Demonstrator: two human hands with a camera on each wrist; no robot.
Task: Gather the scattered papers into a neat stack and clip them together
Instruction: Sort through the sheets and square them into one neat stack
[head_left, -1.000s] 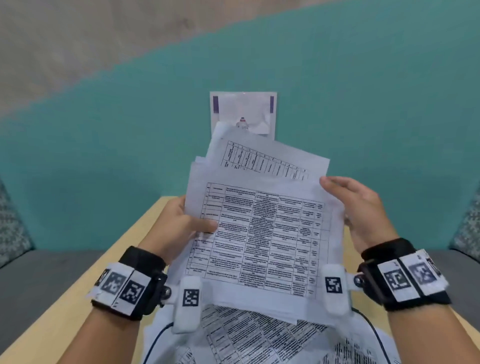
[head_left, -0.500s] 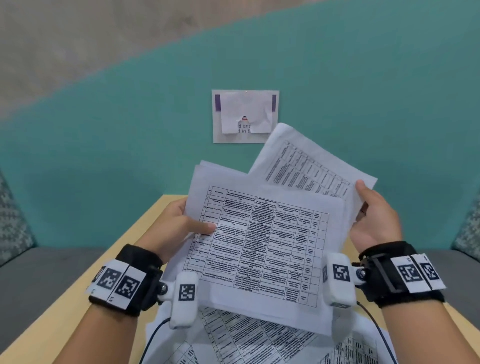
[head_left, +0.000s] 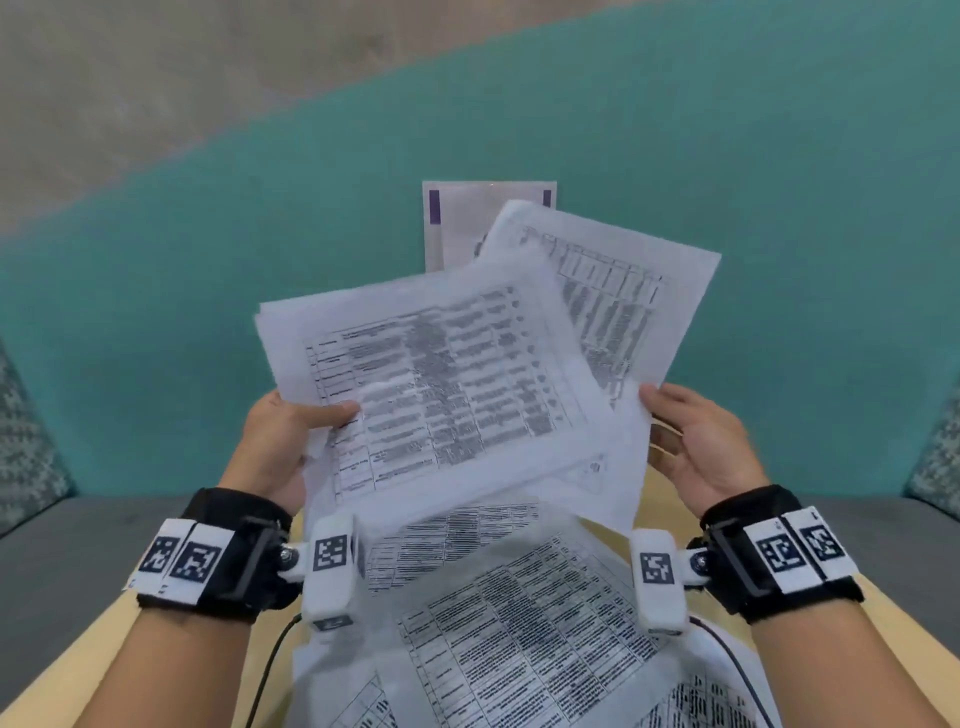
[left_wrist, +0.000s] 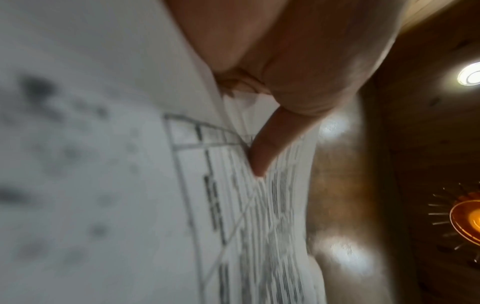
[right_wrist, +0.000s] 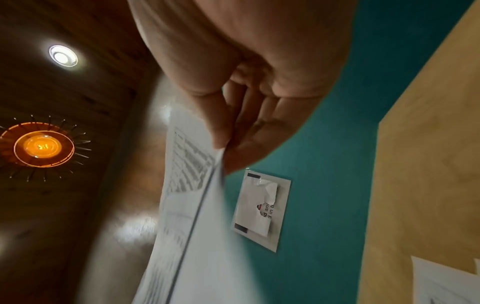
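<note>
My left hand (head_left: 311, 421) holds a bundle of printed table sheets (head_left: 441, 384) in the air by its left edge, with the thumb (left_wrist: 262, 156) lying on the top page. A separate printed sheet (head_left: 623, 291) fans out behind the bundle to the upper right. My right hand (head_left: 660, 415) pinches that sheet's edge between thumb and fingers, and the right wrist view shows the pinch (right_wrist: 223, 148). Several more printed sheets (head_left: 519, 639) lie loose and overlapping on the table below. No clip is in view.
The light wooden table (head_left: 114, 649) runs toward a teal wall with a taped white notice (head_left: 452, 228). Grey bench seats (head_left: 78, 561) flank the table. Thin black cables (head_left: 270, 654) hang from the wrist cameras over the loose sheets.
My right hand has drawn one sheet out from behind the bundle and swung it to the right. The bundle in my left hand has tilted and risen slightly.
</note>
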